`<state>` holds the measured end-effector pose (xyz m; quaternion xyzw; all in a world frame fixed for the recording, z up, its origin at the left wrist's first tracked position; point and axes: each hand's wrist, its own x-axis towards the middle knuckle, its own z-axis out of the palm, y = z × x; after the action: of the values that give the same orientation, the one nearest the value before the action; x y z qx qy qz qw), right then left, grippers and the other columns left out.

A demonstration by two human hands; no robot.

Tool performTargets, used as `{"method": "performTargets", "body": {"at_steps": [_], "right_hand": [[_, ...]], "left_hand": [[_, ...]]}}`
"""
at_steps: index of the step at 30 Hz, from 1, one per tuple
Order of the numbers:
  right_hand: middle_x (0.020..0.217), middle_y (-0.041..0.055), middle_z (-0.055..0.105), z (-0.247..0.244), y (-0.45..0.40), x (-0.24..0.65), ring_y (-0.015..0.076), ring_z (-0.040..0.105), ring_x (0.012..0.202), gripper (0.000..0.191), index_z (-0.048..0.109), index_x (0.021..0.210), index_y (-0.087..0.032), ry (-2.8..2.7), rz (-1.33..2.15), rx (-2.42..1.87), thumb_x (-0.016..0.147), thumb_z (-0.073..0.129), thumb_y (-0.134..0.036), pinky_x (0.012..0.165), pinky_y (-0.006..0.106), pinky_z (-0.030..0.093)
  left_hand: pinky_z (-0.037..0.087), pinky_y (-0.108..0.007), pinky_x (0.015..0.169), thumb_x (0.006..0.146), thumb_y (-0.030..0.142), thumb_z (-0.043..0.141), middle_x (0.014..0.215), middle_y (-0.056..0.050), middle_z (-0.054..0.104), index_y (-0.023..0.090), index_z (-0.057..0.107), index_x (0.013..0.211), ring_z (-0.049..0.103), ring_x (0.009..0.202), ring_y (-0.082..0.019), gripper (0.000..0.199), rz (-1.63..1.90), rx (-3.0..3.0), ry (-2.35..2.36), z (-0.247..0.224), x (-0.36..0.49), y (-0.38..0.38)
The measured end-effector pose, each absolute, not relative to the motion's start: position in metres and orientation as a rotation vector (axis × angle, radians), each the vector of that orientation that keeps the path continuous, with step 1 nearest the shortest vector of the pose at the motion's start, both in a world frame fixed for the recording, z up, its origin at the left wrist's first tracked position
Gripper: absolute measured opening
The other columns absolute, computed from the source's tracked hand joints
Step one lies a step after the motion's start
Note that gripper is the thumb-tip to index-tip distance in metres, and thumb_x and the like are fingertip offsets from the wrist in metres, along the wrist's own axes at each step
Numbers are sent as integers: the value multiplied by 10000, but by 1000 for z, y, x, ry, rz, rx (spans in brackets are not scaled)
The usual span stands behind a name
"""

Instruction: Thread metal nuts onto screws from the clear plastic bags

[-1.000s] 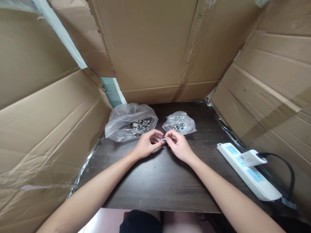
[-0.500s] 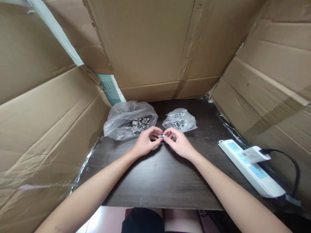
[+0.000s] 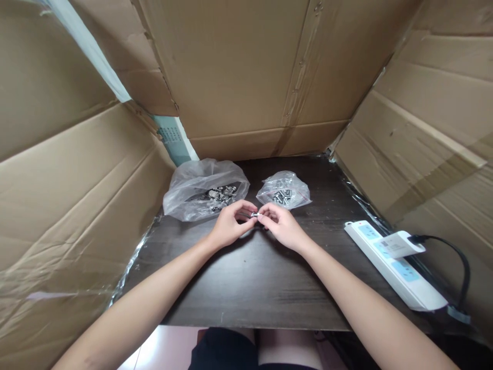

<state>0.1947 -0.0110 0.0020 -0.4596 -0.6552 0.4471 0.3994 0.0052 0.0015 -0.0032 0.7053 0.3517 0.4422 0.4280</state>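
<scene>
My left hand (image 3: 231, 222) and my right hand (image 3: 282, 223) meet above the dark table. Between their fingertips is a small shiny metal screw fitting (image 3: 254, 215), lying roughly level. The left thumb and fingers pinch its left end, while those of the right close on its right end and partly cover it. Its finer shape is too small to make out. Behind my left hand lies a clear plastic bag (image 3: 185, 187), its mouth showing several shiny metal fittings (image 3: 221, 195). A smaller zip bag (image 3: 295, 185) with several metal screws (image 3: 282, 196) rests just beyond my right hand.
A white power strip (image 3: 393, 267) with a plugged-in adapter (image 3: 402, 244) and black cable (image 3: 464, 257) lies along the right side of the table (image 3: 246, 288). Cardboard walls (image 3: 246, 72) enclose the left, back and right. The table's front edge is close to my lap.
Both hands stay in nearly the same place, the right fingers shifting slightly on the fitting and covering more of its right end. The bags have not moved.
</scene>
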Motion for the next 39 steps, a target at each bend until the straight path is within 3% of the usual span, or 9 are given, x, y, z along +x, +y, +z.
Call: {"method": "performTargets", "body": {"at_steps": [4,10,14,17,22,27,34,39], "right_hand": [[697,7,585,5,-12,195,152,537,658,332,599,773,-191,-1750,1091,-1204,952,489,-449,639,290,432],[780,6,616,4,-14,194,166,582,713,213,578,948,-202,-1707,1114,-1188,896,572,-408,669,297,458],[765,7,616,6,-15,195,165,576,720,204,558,844,-204,-1757,1132,-1174,908,565,-398,691,299,454],[705,9,599,8,-15,195,159,558,694,325,549,728,-199,-1836,1100,-1183,966,488,-412,701,299,434],[683,18,613,7,-14,196,162,565,674,410,584,719,-191,-1817,1121,-1150,999,433,-449,682,296,431],[728,42,645,7,-14,196,175,582,709,402,611,706,-182,-1832,1105,-1156,974,465,-444,702,309,449],[761,0,594,6,-16,193,158,559,692,191,593,937,-198,-1693,1129,-1164,893,579,-384,654,291,455],[731,1,584,5,-16,193,153,546,676,203,585,830,-201,-1725,1102,-1164,909,561,-387,633,278,438]], "left_hand": [[609,-275,789,823,219,747,1011,-81,713,140,661,1015,707,902,-175,225,1110,1762,857,-3,5,1],[605,-254,761,825,220,753,1000,-81,718,138,666,1016,710,883,-168,225,1132,1771,866,-3,6,2],[606,-253,754,816,216,749,989,-79,717,136,671,1005,710,880,-169,219,1137,1775,874,-3,7,2],[610,-257,762,811,205,740,981,-77,717,139,674,999,711,892,-173,210,1139,1775,862,-2,7,1],[615,-266,771,791,205,760,991,-79,715,139,669,996,709,899,-175,234,1134,1742,861,-2,7,1],[589,-231,737,788,232,773,975,-71,715,142,667,985,706,864,-157,241,1140,1692,899,-3,6,3],[586,-236,746,790,239,789,973,-74,714,135,659,999,696,817,-140,267,1110,1682,860,-3,5,2],[601,-256,773,801,230,787,974,-79,717,138,663,1001,706,843,-154,253,1091,1719,834,-1,6,0]]}}
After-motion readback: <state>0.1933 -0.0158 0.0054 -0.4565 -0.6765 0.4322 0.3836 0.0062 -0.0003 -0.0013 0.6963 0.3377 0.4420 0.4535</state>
